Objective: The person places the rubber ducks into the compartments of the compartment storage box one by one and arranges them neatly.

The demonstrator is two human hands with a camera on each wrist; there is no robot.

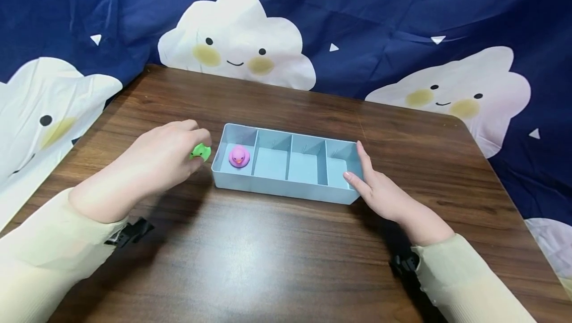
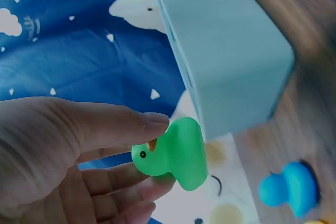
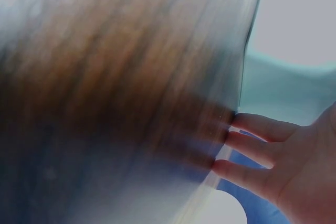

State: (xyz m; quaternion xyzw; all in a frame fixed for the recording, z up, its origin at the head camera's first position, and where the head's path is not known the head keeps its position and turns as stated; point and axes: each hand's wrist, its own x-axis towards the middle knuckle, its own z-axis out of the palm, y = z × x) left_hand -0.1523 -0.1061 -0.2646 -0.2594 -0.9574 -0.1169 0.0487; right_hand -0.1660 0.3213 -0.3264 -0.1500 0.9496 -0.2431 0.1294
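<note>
My left hand (image 1: 172, 152) pinches a small green rubber duck (image 2: 184, 153) between thumb and fingers, just left of a light blue divided box (image 1: 286, 188). The duck's orange beak and black eye show in the left wrist view. A purple rubber duck (image 1: 239, 157) sits in the box's leftmost compartment. My right hand (image 1: 386, 196) holds the box's right end, thumb over the rim and fingers along the outside. In the right wrist view several of its fingers reach straight down to the tabletop.
A blue duck (image 2: 290, 188) lies on the wooden table (image 1: 250, 263) near the box's end in the left wrist view, hidden in the head view. A yellow bit (image 2: 315, 222) shows at that view's bottom edge. A dark blue cloud-patterned cloth (image 1: 348, 0) hangs behind the table.
</note>
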